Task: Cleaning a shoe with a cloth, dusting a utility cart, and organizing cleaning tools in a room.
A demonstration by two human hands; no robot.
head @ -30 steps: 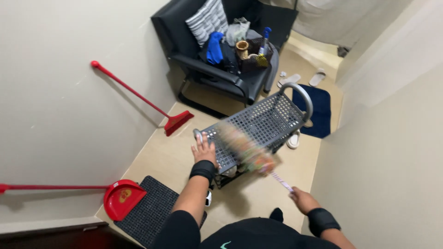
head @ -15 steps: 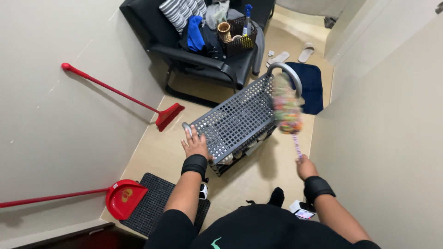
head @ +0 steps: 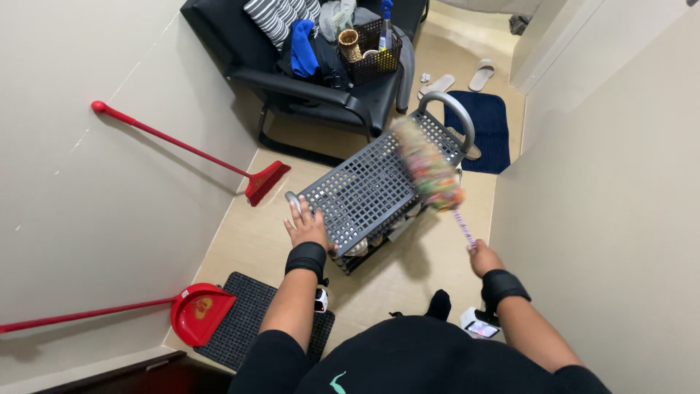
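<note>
A grey perforated trolley cart [head: 364, 193] stands on the beige floor in front of me. My left hand [head: 306, 226] rests flat on its near left corner, fingers spread. My right hand [head: 484, 257] is closed around the thin handle of a multicoloured feather duster [head: 426, 166]. The duster's fluffy head lies blurred over the right side of the cart's top, near the cart's curved grey handle [head: 459, 117].
A black armchair [head: 306, 80] piled with a striped pillow, clothes and a wire basket stands beyond the cart. A red broom [head: 259, 179] leans on the left wall. A red dustpan [head: 200, 310] sits by a black mat [head: 240, 321]. A navy rug [head: 485, 128] and slippers lie farther back.
The duster has swept from the cart's near side to its right, then back over the top near the handle. My left hand stays on the cart's corner.
</note>
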